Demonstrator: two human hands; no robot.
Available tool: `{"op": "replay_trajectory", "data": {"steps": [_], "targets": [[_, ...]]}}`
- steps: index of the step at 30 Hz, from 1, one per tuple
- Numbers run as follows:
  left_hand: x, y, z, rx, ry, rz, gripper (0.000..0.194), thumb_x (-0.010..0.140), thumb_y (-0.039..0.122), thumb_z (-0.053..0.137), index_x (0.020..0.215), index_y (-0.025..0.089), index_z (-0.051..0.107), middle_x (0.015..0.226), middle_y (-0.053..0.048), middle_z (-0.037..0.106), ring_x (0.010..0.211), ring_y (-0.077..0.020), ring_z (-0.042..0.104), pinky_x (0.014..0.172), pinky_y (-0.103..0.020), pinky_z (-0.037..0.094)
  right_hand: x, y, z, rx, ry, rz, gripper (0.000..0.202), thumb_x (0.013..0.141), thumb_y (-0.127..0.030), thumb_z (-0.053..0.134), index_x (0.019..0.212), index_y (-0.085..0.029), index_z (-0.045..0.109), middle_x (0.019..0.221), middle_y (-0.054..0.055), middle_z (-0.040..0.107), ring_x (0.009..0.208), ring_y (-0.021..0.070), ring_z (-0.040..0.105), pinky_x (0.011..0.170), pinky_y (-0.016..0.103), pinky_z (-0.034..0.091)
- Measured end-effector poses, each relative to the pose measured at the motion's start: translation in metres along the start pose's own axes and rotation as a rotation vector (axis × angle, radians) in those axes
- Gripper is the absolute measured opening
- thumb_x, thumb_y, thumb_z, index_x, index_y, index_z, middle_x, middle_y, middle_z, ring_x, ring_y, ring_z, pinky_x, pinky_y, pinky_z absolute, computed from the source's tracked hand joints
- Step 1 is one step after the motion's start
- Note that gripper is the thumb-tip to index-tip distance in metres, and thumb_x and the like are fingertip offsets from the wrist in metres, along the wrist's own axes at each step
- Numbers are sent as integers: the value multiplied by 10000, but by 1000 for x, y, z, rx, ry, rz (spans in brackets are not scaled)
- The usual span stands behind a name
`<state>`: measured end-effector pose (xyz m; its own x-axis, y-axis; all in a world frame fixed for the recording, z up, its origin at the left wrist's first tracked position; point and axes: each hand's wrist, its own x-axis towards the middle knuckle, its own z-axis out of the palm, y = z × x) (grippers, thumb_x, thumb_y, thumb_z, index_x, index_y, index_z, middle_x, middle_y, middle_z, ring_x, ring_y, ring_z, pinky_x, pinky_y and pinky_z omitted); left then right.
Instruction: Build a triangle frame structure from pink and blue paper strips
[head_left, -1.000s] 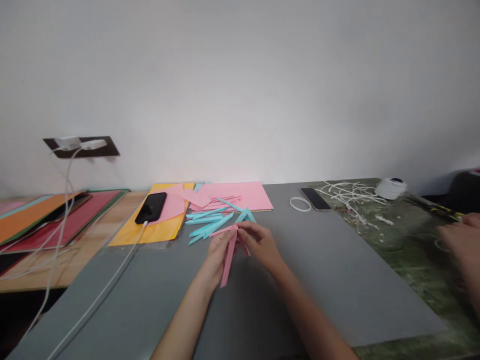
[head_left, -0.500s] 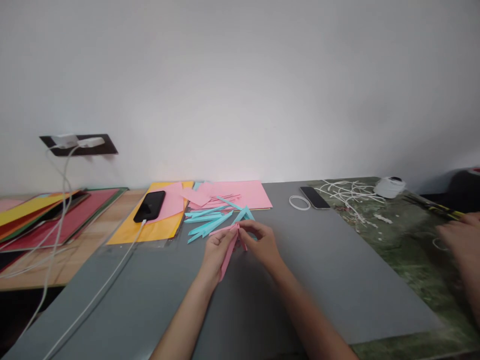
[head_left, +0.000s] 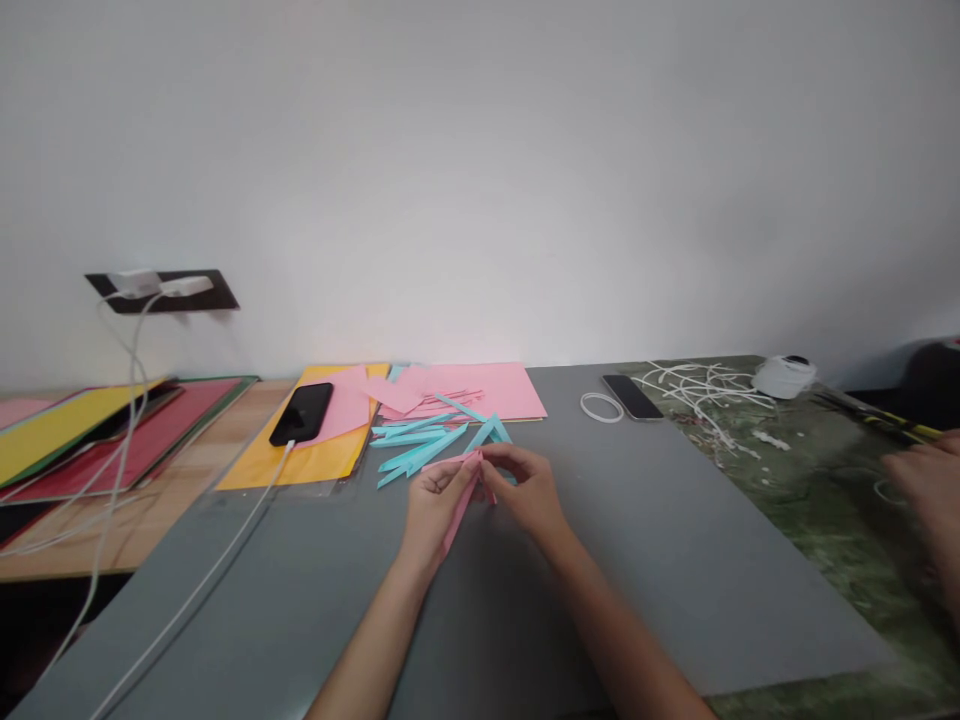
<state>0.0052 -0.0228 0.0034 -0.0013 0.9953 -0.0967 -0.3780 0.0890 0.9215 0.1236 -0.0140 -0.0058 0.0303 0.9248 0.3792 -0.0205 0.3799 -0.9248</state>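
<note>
Pink folded paper strips (head_left: 459,496) sat pinched between the left hand (head_left: 435,505) and right hand (head_left: 525,485) over the grey mat (head_left: 675,560), apparently at a fold, best creased with fingertips close together.

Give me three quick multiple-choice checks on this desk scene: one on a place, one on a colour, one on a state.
1. Where does the black phone lie?
A. on the yellow sheet
B. on the grey mat
C. on the green marble

2. What colour is the folded strip pinched between both hands?
A. blue
B. pink
C. yellow

3. What state is the black phone in?
A. held in a hand
B. plugged into a white cable
C. propped against the wall

Answers: 1 A, it rests on yellow and pink paper left of the blue strips. 2 B, the left hand and right hand grip a pink piece. 3 B, the cable runs into its near end.
</note>
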Motion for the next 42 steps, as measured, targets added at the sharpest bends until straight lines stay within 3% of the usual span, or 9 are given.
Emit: {"op": "replay_trajectory", "data": {"steps": [13,19,24,32,37,39,42], "targets": [[3,-2,-3,32,-30,45,213,610,320,732,684,123,696,595,-34,678,502,-94,579,495,-183,459,3,-6,-7,157,-86,10,121,702,-260,658,803,-217,708,779,27,688,755,172,628,698,297,514],[3,-1,-4,114,-39,114,232,618,326,723,729,123,704,617,-36,678,505,-86,565,461,-168,434,3,-5,-5,156,-60,0,111,694,-259,662,783,-203,701,760,28,672,696,153,613,703,310,503],[2,-2,-5,219,14,174,257,619,347,717,740,121,702,620,-47,686,531,-114,597,478,-192,464,3,-3,-5,143,-40,17,85,683,-256,671,732,-191,694,669,19,661,653,152,608,685,309,498],[3,-3,-6,269,88,188,290,591,371,726,706,110,670,631,-46,675,486,-108,583,481,-207,465,4,-1,-5,125,-60,37,145,720,-306,625,753,-191,707,750,41,689,701,162,626,681,299,502],[2,-3,-7,295,210,351,353,584,340,738,865,155,630,701,5,616,435,-43,503,417,-151,395,5,3,-4,106,-13,68,159,709,-312,626,750,-179,703,717,36,687,633,152,616,615,284,502],[2,-2,-7,337,176,421,345,611,331,721,909,175,646,817,-18,612,450,-30,489,413,-149,388,4,3,-4,92,-18,65,165,712,-315,623,752,-176,702,712,34,683,616,149,610,581,275,498],[1,-1,-7,382,88,470,230,639,322,701,811,170,693,861,-49,603,608,-88,565,492,-175,447,4,2,-3,61,-34,42,157,715,-311,624,752,-180,704,711,32,682,631,149,613,571,266,498]]}}
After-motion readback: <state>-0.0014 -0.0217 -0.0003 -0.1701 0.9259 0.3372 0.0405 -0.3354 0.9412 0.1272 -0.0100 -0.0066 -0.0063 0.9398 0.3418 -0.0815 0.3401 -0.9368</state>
